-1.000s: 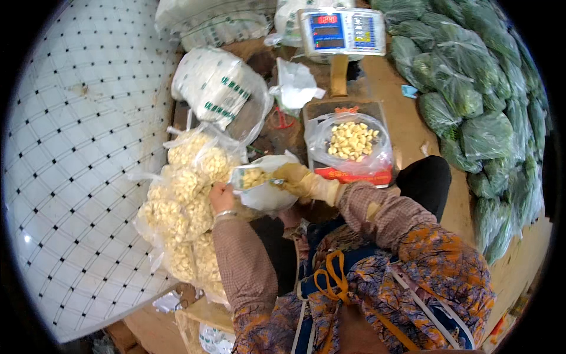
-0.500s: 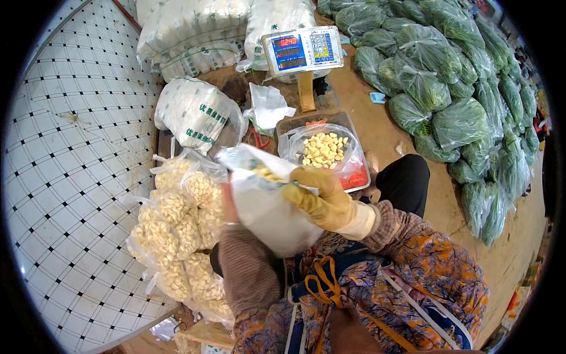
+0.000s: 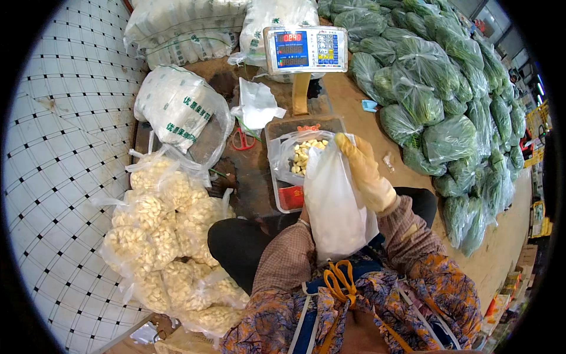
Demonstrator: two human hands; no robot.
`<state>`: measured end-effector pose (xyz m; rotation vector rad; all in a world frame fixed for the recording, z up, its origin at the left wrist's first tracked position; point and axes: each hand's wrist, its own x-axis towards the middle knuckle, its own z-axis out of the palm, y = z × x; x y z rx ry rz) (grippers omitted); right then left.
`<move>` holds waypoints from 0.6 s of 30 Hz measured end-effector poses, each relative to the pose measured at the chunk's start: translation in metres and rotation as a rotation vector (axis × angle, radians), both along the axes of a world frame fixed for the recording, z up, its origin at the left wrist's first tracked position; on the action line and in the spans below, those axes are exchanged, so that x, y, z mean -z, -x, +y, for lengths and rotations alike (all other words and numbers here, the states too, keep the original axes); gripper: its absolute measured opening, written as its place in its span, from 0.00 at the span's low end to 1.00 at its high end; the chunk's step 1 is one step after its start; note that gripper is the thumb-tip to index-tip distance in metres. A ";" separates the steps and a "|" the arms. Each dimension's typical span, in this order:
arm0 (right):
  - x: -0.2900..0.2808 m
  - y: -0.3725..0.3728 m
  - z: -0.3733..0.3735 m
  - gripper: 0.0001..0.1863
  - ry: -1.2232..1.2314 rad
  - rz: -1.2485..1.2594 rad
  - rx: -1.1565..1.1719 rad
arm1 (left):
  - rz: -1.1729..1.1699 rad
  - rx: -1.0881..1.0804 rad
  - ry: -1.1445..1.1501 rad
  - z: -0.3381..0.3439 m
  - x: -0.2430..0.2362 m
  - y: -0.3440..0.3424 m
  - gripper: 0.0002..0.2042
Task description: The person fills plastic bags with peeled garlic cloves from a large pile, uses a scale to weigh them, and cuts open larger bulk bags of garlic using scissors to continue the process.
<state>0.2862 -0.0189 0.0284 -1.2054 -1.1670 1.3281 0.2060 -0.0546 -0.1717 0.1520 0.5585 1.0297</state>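
Note:
My right hand (image 3: pixel 364 168), in a yellowish work glove, is closed on the top edge of a white plastic bag (image 3: pixel 333 206). The bag hangs full-bellied close to my lap, and its contents are hidden. Only a sliver of my left hand (image 3: pixel 305 213) shows beside the bag; its fingers are out of sight behind it. Just beyond the bag, a digital scale (image 3: pixel 277 194) carries an open clear bag (image 3: pixel 283 154) of peeled garlic cloves (image 3: pixel 305 154). The bag in my hand covers part of the scale.
Knotted clear bags of garlic cloves (image 3: pixel 168 236) are heaped at my left. Beyond them lies a large white packed bundle (image 3: pixel 180 109). Red-handled scissors (image 3: pixel 243 140) and a white plastic sheet (image 3: pixel 256 106) lie left of the scale. Bagged green vegetables (image 3: pixel 424 88) are piled at right.
The white bag has gone from tilted, with cloves visible at its mouth, to nearly upright. Both hands have moved right with it, and the left hand is now mostly behind it.

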 end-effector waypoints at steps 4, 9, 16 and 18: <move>0.023 0.002 0.038 0.16 -0.025 0.066 -0.003 | -0.012 0.025 0.009 0.006 0.003 -0.007 0.15; 0.097 -0.027 0.080 0.15 0.041 -0.253 -0.172 | -0.017 0.055 0.020 0.010 0.004 -0.012 0.16; 0.109 -0.036 0.094 0.19 0.196 -0.776 -0.190 | -0.011 0.061 0.036 0.009 0.007 -0.011 0.16; 0.102 -0.033 0.093 0.20 0.158 -0.892 -0.210 | -0.006 0.068 0.037 0.010 0.009 -0.013 0.16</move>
